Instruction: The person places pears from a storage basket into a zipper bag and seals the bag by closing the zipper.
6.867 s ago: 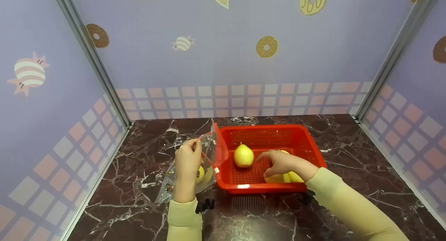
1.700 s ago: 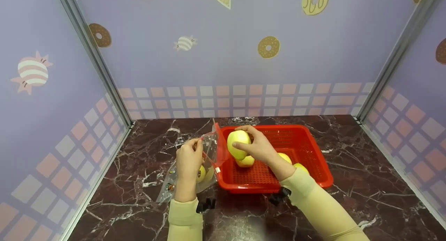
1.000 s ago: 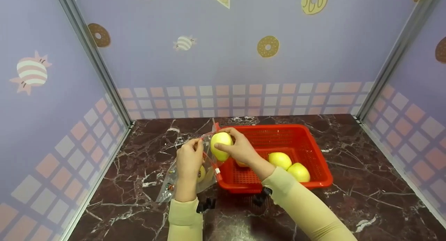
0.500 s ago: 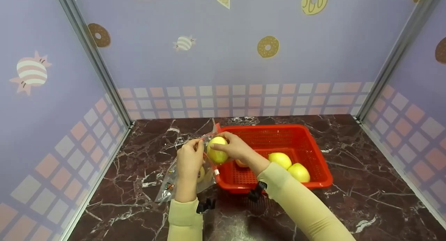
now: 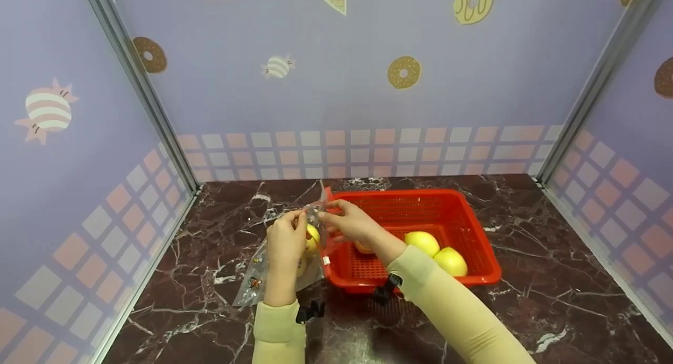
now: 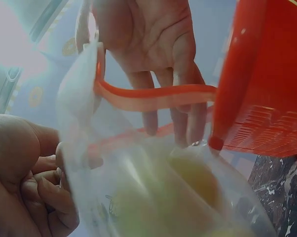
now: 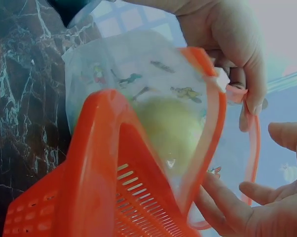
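Observation:
My left hand [image 5: 284, 243] pinches the edge of a clear zip bag [image 5: 255, 284] with a red-orange strip along its mouth. Yellow pears lie inside; one pear [image 5: 312, 235] shows close to the mouth, and the plastic blurs another below it. My right hand [image 5: 353, 226] is at the mouth, thumb and fingers spread, with no pear between them. In the left wrist view its fingers [image 6: 180, 123] reach down past the zip strip [image 6: 153, 97]. Through the plastic, the right wrist view shows a pear [image 7: 170, 131].
A red plastic basket [image 5: 483, 248] stands right of the bag, its left rim against the bag's mouth. Two pears, one pear [image 5: 422, 242] and another pear [image 5: 451, 262], sit at its right; a third pear [image 5: 363, 247] is mostly hidden behind my right hand. Patterned panels enclose the marble-look table [image 5: 210, 232].
My right hand picked up a pear in the basket, carried it left to the bag's mouth and let it go inside. My left hand kept its pinch on the bag.

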